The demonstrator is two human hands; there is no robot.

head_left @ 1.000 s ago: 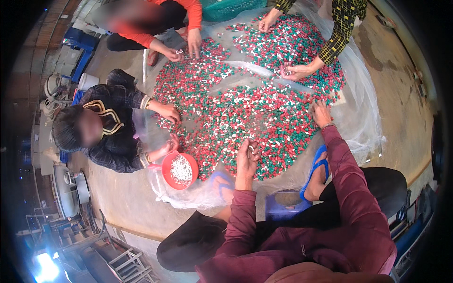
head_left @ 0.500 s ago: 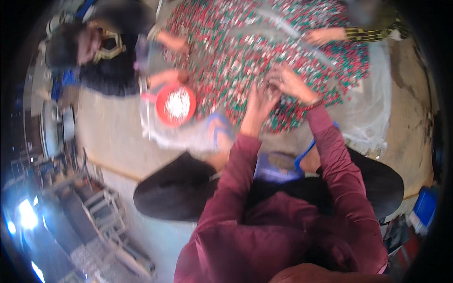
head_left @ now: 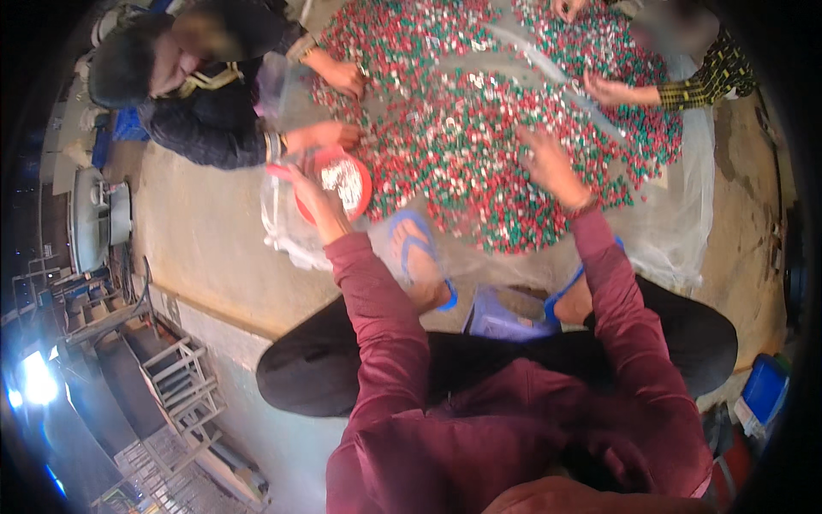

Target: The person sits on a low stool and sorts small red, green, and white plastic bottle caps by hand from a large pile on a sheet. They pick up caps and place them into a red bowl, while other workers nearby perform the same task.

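A wide pile of small red, green and white pieces (head_left: 462, 163) is spread on a clear plastic sheet. My left hand (head_left: 315, 199) is at the left rim of a red bowl (head_left: 366, 190) holding white pieces (head_left: 344, 182); its fingers are blurred, and whether they grip the rim or hold pieces is unclear. Over the right part of the pile, my right hand (head_left: 550, 168) reaches with stretched fingers, touching or just above the pieces. I make out nothing in it. The pieces are too small to tell their kind.
A co-worker on the left has both hands (head_left: 341, 79) at the pile's edge, one close behind the bowl. Another person's hand (head_left: 615, 91) is at the far right. My sandaled foot (head_left: 415, 248) and a purple box-like thing (head_left: 505, 319) lie near me.
My hands were together over the near pile and have parted. The left went left to the bowl; the right stays over the pieces, slightly right. The bowl has shifted a little right.
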